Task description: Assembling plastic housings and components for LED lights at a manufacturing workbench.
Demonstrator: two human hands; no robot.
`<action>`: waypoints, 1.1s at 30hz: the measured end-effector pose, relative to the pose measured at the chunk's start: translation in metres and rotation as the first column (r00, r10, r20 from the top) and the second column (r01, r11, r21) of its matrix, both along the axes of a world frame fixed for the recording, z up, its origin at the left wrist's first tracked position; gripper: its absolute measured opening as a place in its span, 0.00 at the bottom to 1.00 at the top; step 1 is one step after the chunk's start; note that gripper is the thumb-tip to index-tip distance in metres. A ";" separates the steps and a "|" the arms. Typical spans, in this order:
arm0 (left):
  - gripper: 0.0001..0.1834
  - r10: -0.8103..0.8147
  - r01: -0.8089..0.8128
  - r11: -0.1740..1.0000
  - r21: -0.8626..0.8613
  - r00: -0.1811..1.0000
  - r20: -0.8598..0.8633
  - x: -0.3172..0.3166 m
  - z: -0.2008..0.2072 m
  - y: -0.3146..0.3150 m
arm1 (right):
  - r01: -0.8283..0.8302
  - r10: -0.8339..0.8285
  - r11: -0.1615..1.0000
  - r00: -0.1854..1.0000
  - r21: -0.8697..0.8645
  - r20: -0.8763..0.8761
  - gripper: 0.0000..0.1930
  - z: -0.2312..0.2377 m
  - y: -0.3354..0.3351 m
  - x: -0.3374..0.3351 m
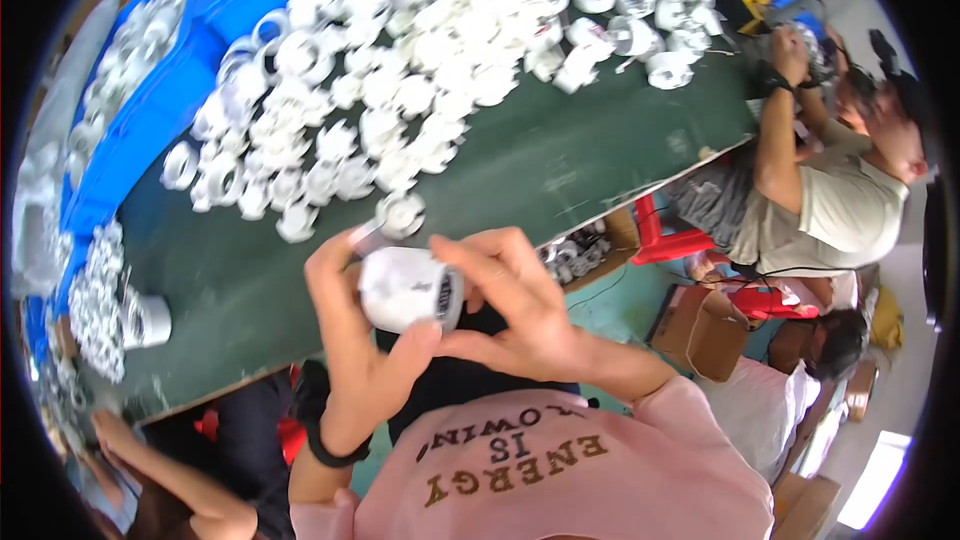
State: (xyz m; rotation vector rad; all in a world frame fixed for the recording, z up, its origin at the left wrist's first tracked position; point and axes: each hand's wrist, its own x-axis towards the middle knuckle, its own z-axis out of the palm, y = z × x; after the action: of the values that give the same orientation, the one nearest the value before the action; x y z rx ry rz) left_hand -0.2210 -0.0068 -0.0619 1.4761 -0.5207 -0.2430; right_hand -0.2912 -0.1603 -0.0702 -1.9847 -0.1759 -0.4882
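Note:
In front of my chest, near the table's front edge, I hold a rounded white plastic housing (pixel 398 288) tilted on its side. A dark grey band with small marks rings its right end. My left hand (pixel 350 340) grips it from the left, thumb along its lower side. From the right, my right hand (pixel 520 310) closes on it, with the index finger over the top and the thumb near the banded end. Just beyond my left fingertips lies a loose white ring-shaped part (pixel 402 213); whether a finger touches it, I cannot tell.
A large heap of white plastic parts (pixel 400 70) covers the far side of the green table (pixel 560 160). Blue bins (pixel 140 130) stand at the left, near smaller parts (pixel 97 305) and a white cup-shaped piece (pixel 148 322). Co-workers sit at right and lower left. A cardboard box (pixel 622 238) stands below the edge.

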 end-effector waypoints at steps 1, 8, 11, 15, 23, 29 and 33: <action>0.42 0.009 -0.007 1.000 0.018 0.995 -0.103 -0.003 -0.001 0.004 | 0.038 -0.036 0.996 0.999 -0.076 0.031 0.37 0.005 0.001 0.002; 0.31 0.167 -0.152 0.986 0.073 0.947 -0.273 0.028 0.001 0.056 | 0.162 -0.133 0.925 0.985 -0.345 0.107 0.34 0.014 -0.060 0.026; 0.29 0.413 -0.369 0.891 0.263 0.900 -0.136 0.060 -0.006 0.132 | 0.530 -0.517 0.735 0.841 -0.422 0.156 0.32 0.004 -0.128 0.041; 0.23 0.551 -0.484 0.793 0.368 0.829 -0.097 0.105 -0.026 0.191 | 0.617 -0.507 0.422 0.768 -0.664 0.392 0.29 -0.010 -0.193 0.064; 0.33 0.365 -0.615 0.486 0.621 0.789 0.495 0.080 0.008 0.236 | 0.642 -0.589 0.706 0.767 -0.299 0.254 0.28 -0.046 -0.140 0.111; 0.24 0.158 -0.656 0.621 0.429 0.641 0.751 0.081 0.008 0.118 | 0.734 -0.681 0.664 0.673 -0.146 0.287 0.29 -0.053 -0.154 0.056; 0.21 -0.315 -0.174 0.769 0.615 0.735 0.601 0.061 0.007 0.044 | 0.678 -0.656 0.735 0.711 -0.002 0.253 0.24 -0.053 -0.152 0.061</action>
State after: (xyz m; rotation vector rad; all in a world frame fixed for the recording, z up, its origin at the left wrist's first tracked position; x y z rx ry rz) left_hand -0.1600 0.0376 -0.0547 2.2408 -1.1890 0.1001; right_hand -0.2301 -0.3126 -0.1233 -2.0417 0.4128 -1.2125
